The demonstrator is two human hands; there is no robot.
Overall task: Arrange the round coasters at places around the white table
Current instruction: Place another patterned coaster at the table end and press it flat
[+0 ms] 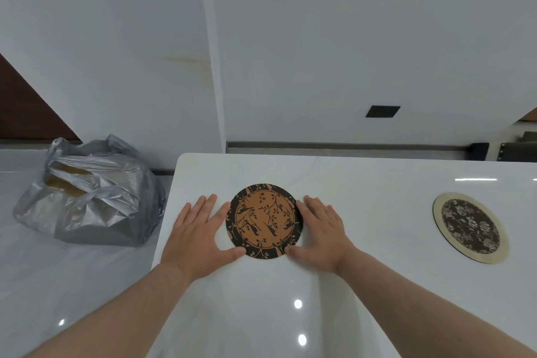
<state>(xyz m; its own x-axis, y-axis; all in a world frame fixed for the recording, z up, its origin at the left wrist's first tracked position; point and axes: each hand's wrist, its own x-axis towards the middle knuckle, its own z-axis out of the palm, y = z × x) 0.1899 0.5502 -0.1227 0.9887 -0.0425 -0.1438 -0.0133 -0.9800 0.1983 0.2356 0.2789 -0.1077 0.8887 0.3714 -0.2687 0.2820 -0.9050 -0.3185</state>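
Fingers (209, 204) of left hand (200, 229) and right hand (322, 229) spread flat, flanking orange coaster (263, 221) on surface (377, 285); floral coaster (470, 227) placed; remaining coasters unseen.

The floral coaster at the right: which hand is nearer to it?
Right. The right hand lies between both coasters, apart from the floral coaster; the left hand is farther left.

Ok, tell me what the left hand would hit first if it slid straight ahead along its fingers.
Nothing on the white table, it seems: the left hand points up-right past the orange coaster, whose edge it might graze. Beyond the far edge is the wall; depth is unclear.
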